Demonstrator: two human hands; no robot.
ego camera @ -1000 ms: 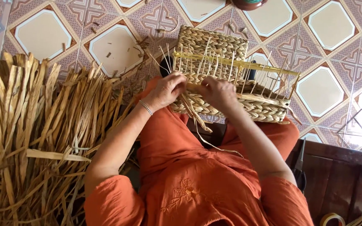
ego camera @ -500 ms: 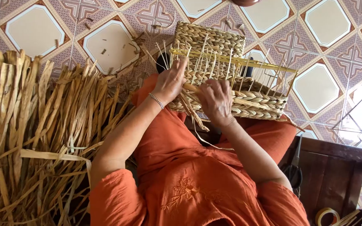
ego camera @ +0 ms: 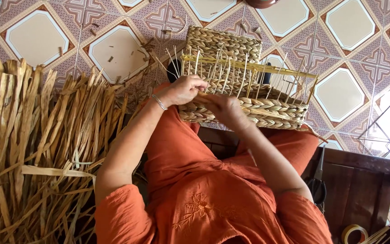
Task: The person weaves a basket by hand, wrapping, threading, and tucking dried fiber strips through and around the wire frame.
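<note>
My orange tunic (ego camera: 204, 199) fills the bottom of the view, and my knees hold up the half-woven basket (ego camera: 244, 86) that rests on my lap. My left hand (ego camera: 183, 90) grips the near corner of the basket, fingers curled around the braided rim where the thin upright stakes (ego camera: 231, 72) rise. My right hand (ego camera: 224, 108) lies against the braided wall just beside it, fingers pressed into the weave; whether it pinches a strand I cannot tell. At my left side a big heap of dried flat leaves (ego camera: 37, 149) is spread over the floor. At my right stands a dark wooden stool (ego camera: 362, 185) with scissors (ego camera: 317, 180) at its near edge and a roll of tape (ego camera: 355, 232) below it. Beyond the basket lies the patterned tile floor (ego camera: 113, 45), dotted with small scraps.
</note>
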